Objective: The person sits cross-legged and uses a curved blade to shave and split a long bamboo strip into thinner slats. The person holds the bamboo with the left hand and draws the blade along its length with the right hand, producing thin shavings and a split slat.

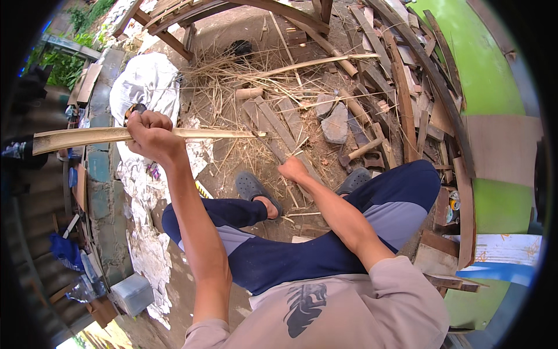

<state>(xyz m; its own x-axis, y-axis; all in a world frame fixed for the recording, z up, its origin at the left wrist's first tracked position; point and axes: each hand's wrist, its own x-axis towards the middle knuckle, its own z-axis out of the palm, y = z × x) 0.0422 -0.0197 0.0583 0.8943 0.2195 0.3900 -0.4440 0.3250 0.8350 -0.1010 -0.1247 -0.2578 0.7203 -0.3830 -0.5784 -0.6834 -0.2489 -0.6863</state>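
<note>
My left hand (pixel 152 136) is closed round a long, pale split bamboo strip (pixel 75 137), raised at the left and running almost level. Its narrow end reaches rightward over the ground in front of me. A small dark rounded thing (pixel 136 109) shows just above my left fingers; whether I hold it cannot be told. My right hand (pixel 293 169) is closed low between my knees, against a worn wooden plank (pixel 273 125) that slopes up to the left. What the right fingers grip, if anything, is hidden. Bamboo shavings (pixel 224 87) lie scattered beyond.
Grey stone blocks (pixel 335 123) and a hand saw (pixel 375 158) lie right of the plank. Piled timber (pixel 401 93) lines the right side. A wooden bench (pixel 232 9) stands ahead. White sacking (pixel 145 81) and a low block wall (pixel 102 192) are at the left.
</note>
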